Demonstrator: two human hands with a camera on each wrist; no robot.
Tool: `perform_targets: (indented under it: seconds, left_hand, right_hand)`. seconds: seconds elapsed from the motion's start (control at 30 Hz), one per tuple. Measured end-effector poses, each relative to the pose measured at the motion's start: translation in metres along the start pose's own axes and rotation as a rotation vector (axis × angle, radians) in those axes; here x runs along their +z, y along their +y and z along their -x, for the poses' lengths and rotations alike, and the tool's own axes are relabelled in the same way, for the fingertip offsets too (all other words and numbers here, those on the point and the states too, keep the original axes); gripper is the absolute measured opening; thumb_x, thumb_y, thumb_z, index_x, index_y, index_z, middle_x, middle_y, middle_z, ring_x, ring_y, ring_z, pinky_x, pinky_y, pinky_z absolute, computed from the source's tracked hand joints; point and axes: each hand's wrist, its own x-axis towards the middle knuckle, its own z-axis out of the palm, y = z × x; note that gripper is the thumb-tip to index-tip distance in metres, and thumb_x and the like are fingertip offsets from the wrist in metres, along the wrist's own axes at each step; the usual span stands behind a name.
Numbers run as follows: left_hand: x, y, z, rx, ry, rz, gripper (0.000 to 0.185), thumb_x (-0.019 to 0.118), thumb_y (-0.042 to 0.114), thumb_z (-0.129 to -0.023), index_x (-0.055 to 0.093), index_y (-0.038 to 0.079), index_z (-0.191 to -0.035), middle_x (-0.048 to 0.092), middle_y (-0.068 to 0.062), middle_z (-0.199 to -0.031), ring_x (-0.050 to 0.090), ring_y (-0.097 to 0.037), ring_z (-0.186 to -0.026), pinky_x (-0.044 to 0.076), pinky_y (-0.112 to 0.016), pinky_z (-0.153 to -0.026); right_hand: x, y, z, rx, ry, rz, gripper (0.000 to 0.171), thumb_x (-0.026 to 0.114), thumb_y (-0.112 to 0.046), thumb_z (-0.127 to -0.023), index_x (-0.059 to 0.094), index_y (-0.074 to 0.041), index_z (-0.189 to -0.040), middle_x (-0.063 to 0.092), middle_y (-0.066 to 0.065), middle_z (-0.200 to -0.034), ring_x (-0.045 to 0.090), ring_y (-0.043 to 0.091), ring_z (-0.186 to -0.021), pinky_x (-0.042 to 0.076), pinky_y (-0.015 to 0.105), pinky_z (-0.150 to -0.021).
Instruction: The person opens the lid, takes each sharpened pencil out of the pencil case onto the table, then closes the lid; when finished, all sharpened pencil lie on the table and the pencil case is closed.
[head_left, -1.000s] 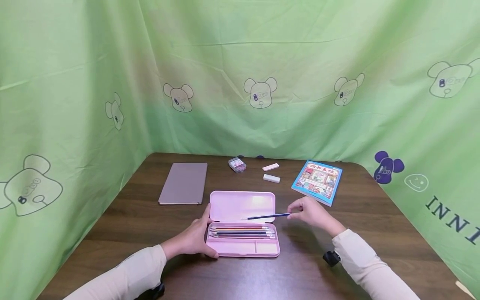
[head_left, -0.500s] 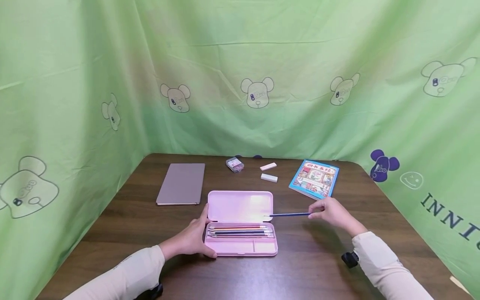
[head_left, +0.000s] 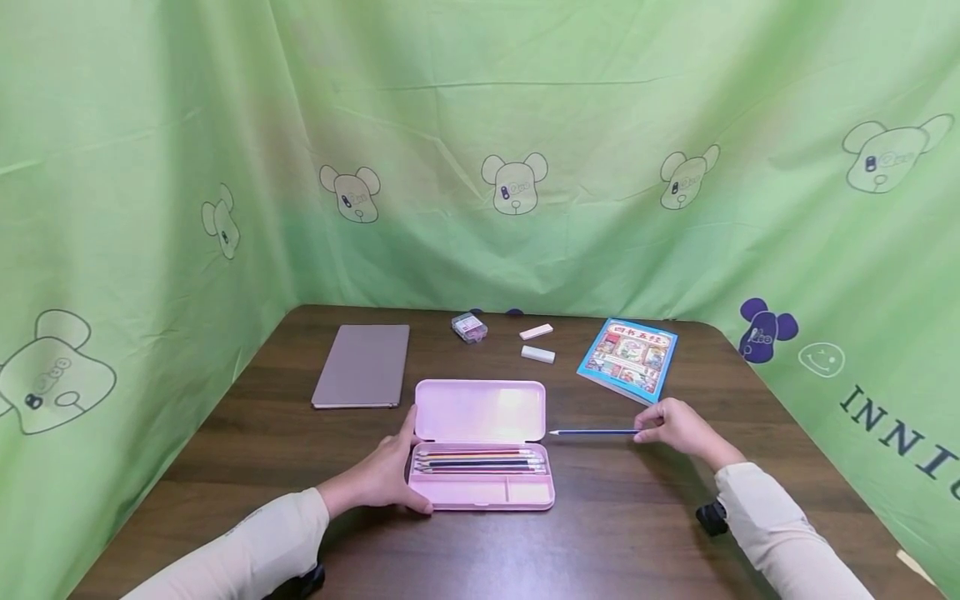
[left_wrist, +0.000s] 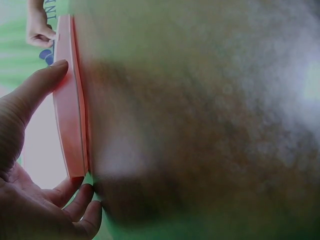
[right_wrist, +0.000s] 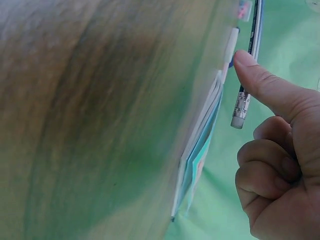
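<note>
An open pink pencil case (head_left: pixel 480 410) lies at the table's middle, with several pencils (head_left: pixel 480 462) in its tray. My left hand (head_left: pixel 408 462) grips the case's left end, thumb (left_wrist: pixel 35 90) along the lid's edge and fingers curled under the base (left_wrist: pixel 67 120). My right hand (head_left: pixel 643 431) pinches the eraser end of a blue pencil (head_left: pixel 592 432). That pencil lies level, low over the table just right of the case, tip toward the case. In the right wrist view one finger presses against the pencil (right_wrist: pixel 241 107) and the other fingers are curled.
A colourful book (head_left: pixel 628 358) lies beyond my right hand. Two white erasers (head_left: pixel 538 354) and a small clear box (head_left: pixel 469 327) sit at the back. A closed brown notebook (head_left: pixel 363 365) lies back left. Green cloth walls surround the dark wooden table (head_left: pixel 600 517).
My right hand has carried the blue pencil to the right, from over the case's lid down to the table beside the case. My left hand has kept its hold.
</note>
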Motion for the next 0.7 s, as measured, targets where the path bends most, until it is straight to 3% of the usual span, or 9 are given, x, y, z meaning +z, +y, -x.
perform_targets:
  seconds: [0.27, 0.47, 0.7]
  left_hand:
    - [-0.0005, -0.0004, 0.0001, 0.004, -0.007, 0.003, 0.141, 0.089, 0.039, -0.052, -0.009, 0.008, -0.148, 0.049, -0.012, -0.133, 0.038, -0.033, -0.121, 0.031, -0.058, -0.099]
    - [-0.0004, -0.0006, -0.0005, 0.011, -0.01, 0.004, 0.141, 0.089, 0.039, -0.052, -0.009, 0.008, -0.148, 0.048, -0.012, -0.133, 0.038, -0.033, -0.121, 0.031, -0.058, -0.099]
    - [-0.0003, -0.0012, -0.0013, 0.051, 0.01, -0.028, 0.142, 0.089, 0.039, -0.051, -0.008, 0.001, -0.147, 0.054, -0.012, -0.129, 0.041, -0.034, -0.118, 0.033, -0.054, -0.098]
  right_hand:
    - [0.0035, 0.0028, 0.0008, 0.042, -0.052, 0.046, 0.01, 0.077, -0.017, -0.072, 0.068, -0.015, -0.071, 0.066, -0.004, -0.074, 0.048, 0.01, -0.067, 0.04, 0.029, -0.065]
    - [0.0043, 0.0029, 0.0018, 0.062, -0.071, 0.105, 0.01, 0.078, -0.019, -0.071, 0.068, -0.015, -0.074, 0.067, -0.003, -0.077, 0.052, 0.011, -0.07, 0.042, 0.033, -0.066]
    - [0.0007, 0.0007, 0.0011, 0.082, -0.095, 0.1, 0.012, 0.077, -0.02, -0.072, 0.069, -0.012, -0.077, 0.068, 0.0, -0.081, 0.054, 0.013, -0.073, 0.044, 0.035, -0.068]
